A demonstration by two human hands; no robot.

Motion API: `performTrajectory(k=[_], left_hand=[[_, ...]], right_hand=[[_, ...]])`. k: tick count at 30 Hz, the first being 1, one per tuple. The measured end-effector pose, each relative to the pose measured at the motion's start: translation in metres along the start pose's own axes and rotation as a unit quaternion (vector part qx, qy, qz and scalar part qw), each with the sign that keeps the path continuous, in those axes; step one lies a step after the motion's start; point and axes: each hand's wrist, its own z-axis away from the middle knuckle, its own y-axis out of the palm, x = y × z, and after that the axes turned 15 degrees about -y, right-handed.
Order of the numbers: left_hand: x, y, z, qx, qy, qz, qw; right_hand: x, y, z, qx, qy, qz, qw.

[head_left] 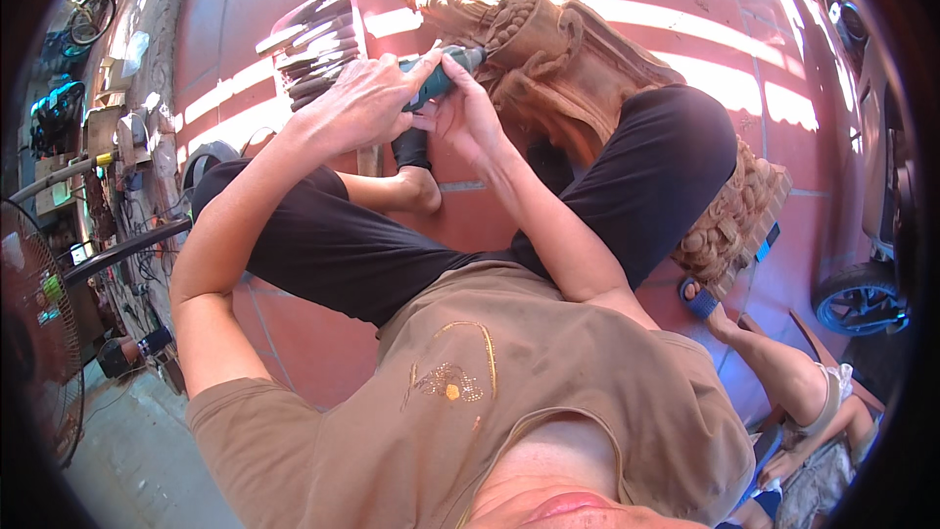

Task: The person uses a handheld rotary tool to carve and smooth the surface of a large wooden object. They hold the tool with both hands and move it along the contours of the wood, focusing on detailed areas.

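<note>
Both my hands are closed round a teal handheld power tool (431, 85), whose dark front end points right toward a carved wooden piece (578, 64). My left hand (367, 106) grips it from the left, fingers reaching over its top. From below and the right, my right hand (466, 116) wraps it with the thumb up along the body. Whether the tool's tip touches the wood cannot be made out. The brown carving, with scrolls and a beaded part, lies beyond my knees. Left of the tool is a pale tray (353, 10) with several dark, slender tools side by side.
Another carved wood block (734, 216) stands beyond my right knee. A person's foot in a blue sandal (699, 302) is close to it. A fan (39, 304) and cluttered timber (147, 196) line the left side. At right is a vehicle wheel (862, 299). Red tiles (313, 353) cover the floor.
</note>
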Motion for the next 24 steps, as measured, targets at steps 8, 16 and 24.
performTrajectory(k=[8, 16, 24], left_hand=[[-0.001, 0.001, -0.005, 0.003, 0.004, -0.034, 0.999], [-0.001, 0.0, -0.004, 0.021, -0.008, -0.004, 1.0], [-0.005, -0.008, 0.001, 0.053, -0.018, -0.017, 0.998]], right_hand=[[0.005, -0.003, -0.003, 0.0, -0.01, 0.007, 1.0], [0.0, -0.006, -0.003, -0.001, -0.005, 0.004, 1.0], [-0.006, -0.005, 0.002, 0.009, 0.019, -0.014, 1.0]])
